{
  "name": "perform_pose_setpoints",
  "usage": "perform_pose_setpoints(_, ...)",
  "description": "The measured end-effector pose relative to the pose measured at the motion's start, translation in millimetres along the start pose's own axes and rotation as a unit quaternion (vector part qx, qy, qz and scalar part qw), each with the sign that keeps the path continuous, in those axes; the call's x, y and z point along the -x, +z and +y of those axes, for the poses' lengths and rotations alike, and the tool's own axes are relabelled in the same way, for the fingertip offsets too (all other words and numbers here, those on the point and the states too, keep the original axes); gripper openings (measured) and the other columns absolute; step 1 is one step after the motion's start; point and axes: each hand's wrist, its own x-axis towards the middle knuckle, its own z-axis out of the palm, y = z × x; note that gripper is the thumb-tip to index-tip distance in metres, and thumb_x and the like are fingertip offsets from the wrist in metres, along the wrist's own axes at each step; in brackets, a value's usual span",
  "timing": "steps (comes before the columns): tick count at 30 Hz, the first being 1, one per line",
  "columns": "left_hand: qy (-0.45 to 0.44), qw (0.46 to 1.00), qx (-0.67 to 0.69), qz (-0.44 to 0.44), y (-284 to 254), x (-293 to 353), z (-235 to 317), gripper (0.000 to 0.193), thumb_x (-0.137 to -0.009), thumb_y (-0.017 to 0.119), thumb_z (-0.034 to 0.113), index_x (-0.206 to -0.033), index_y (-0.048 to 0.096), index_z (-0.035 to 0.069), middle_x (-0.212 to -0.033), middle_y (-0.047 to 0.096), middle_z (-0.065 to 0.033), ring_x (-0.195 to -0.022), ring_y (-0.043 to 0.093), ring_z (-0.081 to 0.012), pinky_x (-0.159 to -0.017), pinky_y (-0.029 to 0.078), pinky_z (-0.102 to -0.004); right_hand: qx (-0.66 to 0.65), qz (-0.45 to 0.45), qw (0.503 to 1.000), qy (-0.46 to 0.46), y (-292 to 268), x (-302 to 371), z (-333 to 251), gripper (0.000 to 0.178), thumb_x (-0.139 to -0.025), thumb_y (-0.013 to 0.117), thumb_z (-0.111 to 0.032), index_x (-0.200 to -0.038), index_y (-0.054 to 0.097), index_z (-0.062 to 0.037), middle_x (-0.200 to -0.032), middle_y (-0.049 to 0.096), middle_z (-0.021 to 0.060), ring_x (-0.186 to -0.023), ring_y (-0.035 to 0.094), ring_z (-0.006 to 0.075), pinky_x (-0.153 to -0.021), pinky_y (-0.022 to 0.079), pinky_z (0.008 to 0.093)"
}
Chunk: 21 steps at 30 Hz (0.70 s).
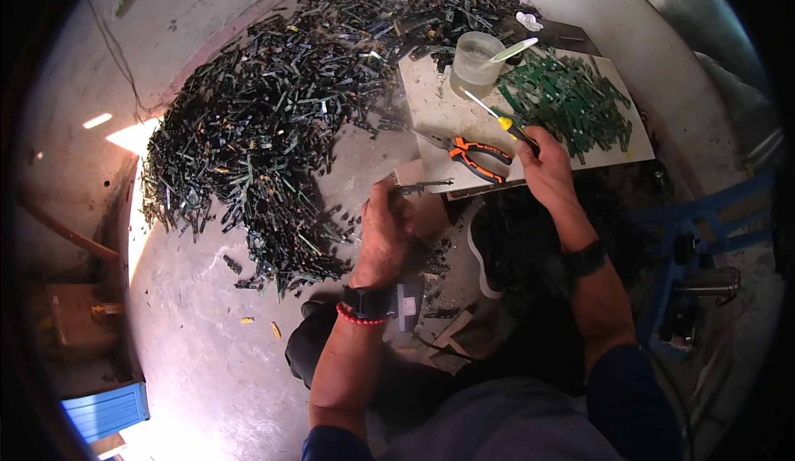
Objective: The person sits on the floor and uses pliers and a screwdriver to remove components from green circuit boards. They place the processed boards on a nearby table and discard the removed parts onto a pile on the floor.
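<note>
My right hand [546,163] is closed around the black and yellow handle of a screwdriver [505,124], its shaft pointing up and left over the board. My left hand [383,233] grips a thin dark strip [429,186] that sticks out to the right, near the board's front edge; its exact kind cannot be made out. Between the hands, pliers [472,156] with orange and black handles lie on the pale board [426,88]. Green circuit board strips [563,101] are heaped on the board's right side. Behind the screwdriver tip stands a translucent plastic cup [476,60].
A large heap of dark strips [257,122] spreads over the floor at left and far. A pale green-handled tool [513,50] leans at the cup. A blue metal frame [704,213] stands at right, a blue crate [106,411] at lower left. My shoe [484,254] is below the board.
</note>
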Motion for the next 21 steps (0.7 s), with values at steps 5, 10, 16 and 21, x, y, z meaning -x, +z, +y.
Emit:
perform_pose_setpoints(5,-0.007,0.999,0.043,0.004,-11.7,1.2,1.5,0.035,-0.088,0.048,0.043,-0.078,0.042,0.010,-0.060,0.041,-0.0031,-0.050,0.038,-0.0151,-0.047,0.030,-0.0285,-0.373,-0.195,0.900,0.113,-43.4,18.7,-38.5,0.024,-0.084,0.054,-0.007,-0.107,0.059,-0.0009,-0.064,0.048,-0.0016,-0.053,0.041,0.0049,-0.047,0.033,0.0211)
perform_pose_setpoints(10,-0.010,0.995,0.101,0.019,-9.4,6.2,6.0,0.034,-0.087,0.050,0.041,-0.076,0.042,0.010,-0.059,0.040,-0.0028,-0.050,0.037,-0.0165,-0.048,0.030,-0.0290,-0.360,-0.255,0.895,0.071,-60.1,15.6,-27.3,0.019,-0.082,0.058,-0.007,-0.099,0.063,0.0011,-0.061,0.048,-0.0032,-0.052,0.039,0.0023,-0.048,0.030,0.0187)
perform_pose_setpoints(16,-0.033,0.991,0.118,0.048,-11.9,5.6,5.3,0.033,-0.087,0.049,0.040,-0.075,0.041,0.009,-0.059,0.039,-0.0028,-0.050,0.036,-0.0167,-0.048,0.030,-0.0297,-0.308,-0.278,0.906,0.084,-60.8,19.1,-37.7,0.016,-0.082,0.061,-0.002,-0.097,0.066,0.0023,-0.069,0.051,-0.0061,-0.062,0.039,-0.0013,-0.054,0.030,0.0170)
perform_pose_setpoints(21,-0.041,0.993,0.106,0.033,-16.8,-0.7,1.6,0.033,-0.087,0.047,0.040,-0.075,0.041,0.010,-0.059,0.038,-0.0028,-0.050,0.036,-0.0168,-0.048,0.029,-0.0297,-0.300,-0.287,0.907,0.065,-61.3,20.0,-47.4,0.016,-0.083,0.061,-0.003,-0.097,0.065,0.0044,-0.070,0.053,-0.0048,-0.065,0.041,-0.0004,-0.057,0.032,0.0165)
